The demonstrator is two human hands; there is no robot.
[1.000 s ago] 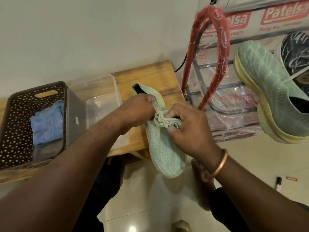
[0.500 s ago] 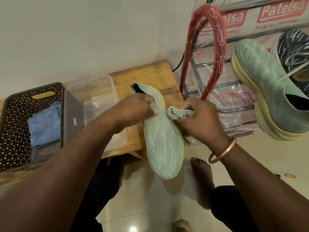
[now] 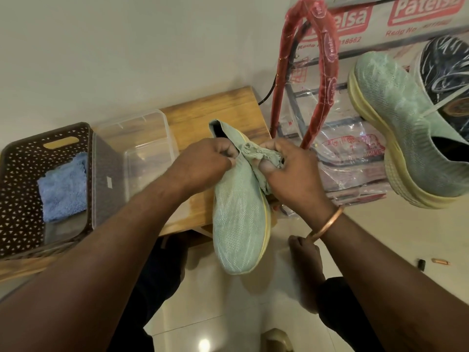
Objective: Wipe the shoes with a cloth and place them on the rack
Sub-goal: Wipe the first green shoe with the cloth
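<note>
The shoe (image 3: 238, 219) hangs in the air above the tiled floor (image 3: 228, 316), toe pointing down toward the person and heel over the table (image 3: 228, 107) edge. The left hand (image 3: 203, 163) grips it at the collar, fingers curled tight round the knit. The right hand (image 3: 291, 174) has fingers and thumb bunched round the cloth (image 3: 261, 154), pressing it against the shoe's side just below the collar. To wipe well, I judge the left grip needs to be firm so the soft upper does not twist. The cloth should run in long strokes from collar to toe, then along the yellow sole edge, with a clean fold turned out as it soils. Behind the hands the wooden table carries a clear box (image 3: 144, 133) and a dark basket (image 3: 20, 174) with a blue cloth (image 3: 63, 186) inside. To the right stands the rack (image 3: 327, 72), partly wrapped in red and clear plastic, already bearing the matching shoe (image 3: 406, 148) and a dark shoe (image 3: 446, 69) beside it. A plain wall (image 3: 127, 47) closes the room.
</note>
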